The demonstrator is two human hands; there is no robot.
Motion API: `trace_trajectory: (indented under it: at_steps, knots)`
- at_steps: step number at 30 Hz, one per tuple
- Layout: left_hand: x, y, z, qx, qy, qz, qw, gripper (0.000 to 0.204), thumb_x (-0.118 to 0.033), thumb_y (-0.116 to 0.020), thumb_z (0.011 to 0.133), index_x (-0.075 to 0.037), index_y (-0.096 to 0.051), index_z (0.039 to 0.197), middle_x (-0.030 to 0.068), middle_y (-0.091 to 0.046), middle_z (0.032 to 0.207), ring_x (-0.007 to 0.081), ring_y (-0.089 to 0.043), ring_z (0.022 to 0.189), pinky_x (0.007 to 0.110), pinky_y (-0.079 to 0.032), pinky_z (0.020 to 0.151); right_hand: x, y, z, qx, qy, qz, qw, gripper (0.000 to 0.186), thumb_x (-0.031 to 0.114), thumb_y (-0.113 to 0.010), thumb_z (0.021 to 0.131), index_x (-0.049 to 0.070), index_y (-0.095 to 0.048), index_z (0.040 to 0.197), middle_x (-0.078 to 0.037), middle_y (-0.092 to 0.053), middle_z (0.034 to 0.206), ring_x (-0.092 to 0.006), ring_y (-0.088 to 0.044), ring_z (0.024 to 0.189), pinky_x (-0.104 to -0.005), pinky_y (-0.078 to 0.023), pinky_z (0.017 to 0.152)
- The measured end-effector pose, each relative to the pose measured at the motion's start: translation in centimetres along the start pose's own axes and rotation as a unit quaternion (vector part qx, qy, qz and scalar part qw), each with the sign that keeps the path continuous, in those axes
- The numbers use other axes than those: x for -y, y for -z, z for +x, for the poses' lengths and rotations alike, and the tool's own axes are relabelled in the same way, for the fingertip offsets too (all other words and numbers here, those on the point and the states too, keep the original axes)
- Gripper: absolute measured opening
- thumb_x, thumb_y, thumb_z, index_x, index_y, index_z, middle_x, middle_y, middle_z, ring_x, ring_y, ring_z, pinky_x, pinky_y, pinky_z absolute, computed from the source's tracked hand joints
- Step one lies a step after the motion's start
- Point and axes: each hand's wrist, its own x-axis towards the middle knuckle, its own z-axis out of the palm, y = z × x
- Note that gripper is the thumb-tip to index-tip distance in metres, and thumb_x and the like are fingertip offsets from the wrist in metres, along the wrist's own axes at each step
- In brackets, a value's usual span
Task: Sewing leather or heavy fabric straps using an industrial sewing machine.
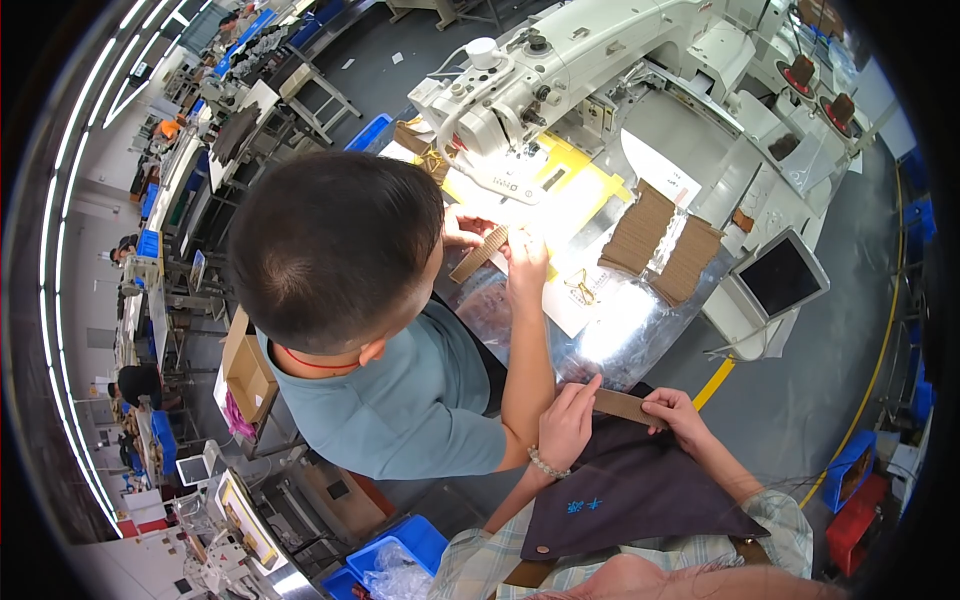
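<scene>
A flat brown strip (627, 406) is stretched between my two hands above my dark apron. My left hand (566, 428), with a beaded bracelet at the wrist, grips its left end, the fingers partly hiding that end. At the other end, my right hand (680, 416) pinches the strip between thumb and fingers. To my left, a co-worker in a blue-grey shirt (400, 410) bends over the table, holding a ribbed brown strip (480, 254) in both hands under a bright lamp. A stack of brown strips (650, 240), banded with a pale wrap, lies on the table ahead.
A large white sewing machine (570, 75) spans the far side of the table, over yellow plates (580, 185). A screen on a stand (780, 277) is at the table's right corner. Blue bins (400, 548) sit low at left; another blue bin (848, 468) is at right.
</scene>
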Motion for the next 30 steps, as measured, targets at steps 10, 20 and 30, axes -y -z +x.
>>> trace_trajectory:
  at_steps: [10,20,30]
  knots:
    - [-0.1,0.0,0.1,0.002,-0.002,-0.006,1.000,0.033,0.000,-0.058,0.085,-0.007,-0.062,0.116,0.0074,-0.059,0.088,0.0227,-0.061,0.073,0.032,-0.049,0.063,-0.1,0.1,0.1,-0.012,-0.015,-0.010,1.000,0.011,0.014,-0.065,0.087,0.004,-0.062,0.088,-0.003,-0.065,0.074,-0.0095,-0.059,0.055,-0.0192,-0.042,0.050]
    - [0.4,-0.1,0.1,-0.019,-0.006,-0.019,1.000,0.030,0.000,-0.057,0.086,-0.006,-0.062,0.114,0.0089,-0.059,0.088,0.0243,-0.060,0.073,0.032,-0.049,0.063,0.0,0.3,0.2,-0.010,0.004,0.001,1.000,0.010,0.013,-0.066,0.085,0.004,-0.061,0.088,-0.003,-0.064,0.073,-0.0096,-0.059,0.055,-0.0194,-0.043,0.050]
    - [0.2,0.2,0.0,0.004,0.039,-0.047,0.998,0.026,-0.004,-0.058,0.086,-0.006,-0.062,0.112,0.0077,-0.058,0.088,0.0249,-0.061,0.079,0.034,-0.049,0.067,0.3,1.3,0.2,-0.037,0.016,-0.016,0.999,0.009,0.010,-0.067,0.085,0.004,-0.060,0.087,-0.004,-0.063,0.069,-0.0105,-0.060,0.053,-0.0209,-0.046,0.049]
